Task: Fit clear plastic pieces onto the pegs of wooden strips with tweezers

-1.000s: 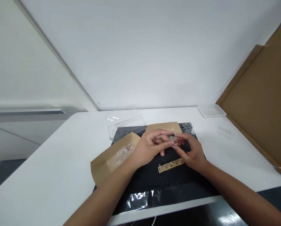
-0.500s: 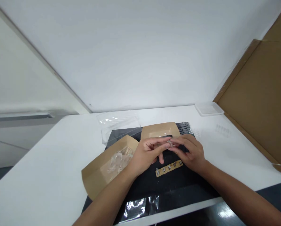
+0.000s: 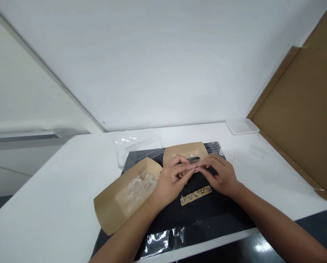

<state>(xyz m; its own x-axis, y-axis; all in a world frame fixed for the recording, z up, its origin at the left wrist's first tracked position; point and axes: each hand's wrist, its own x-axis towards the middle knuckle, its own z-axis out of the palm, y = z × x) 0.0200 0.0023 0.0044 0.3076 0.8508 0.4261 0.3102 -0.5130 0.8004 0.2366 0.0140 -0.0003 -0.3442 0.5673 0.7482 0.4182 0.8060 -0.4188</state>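
Note:
Thumb and fingers of my left hand (image 3: 169, 182) are pinched together, their tips meeting those of my right hand (image 3: 220, 175) above the black mat (image 3: 207, 215). Between the fingertips is a small clear plastic piece, now almost wholly covered by them. Below the hands lies a cardboard strip (image 3: 199, 194) with several small metal screws standing in it. To the left, a brown paper tray (image 3: 108, 204) holds a heap of clear plastic parts (image 3: 138, 188). Just behind the hands is a second brown tray (image 3: 177, 150), with a dark, narrow object (image 3: 193, 159) at it.
A clear plastic box or cover (image 3: 136, 142) lies at the back left. Dark slim parts (image 3: 214, 147) and a sheet of white dots (image 3: 226, 154) are behind my right hand. A shallow translucent tray (image 3: 242, 126) stands near a large cardboard box (image 3: 303, 120) on the right.
My left fingers have curled in and closed up, and both hands' fingertips have come closer together over the clear piece. The view has shifted slightly.

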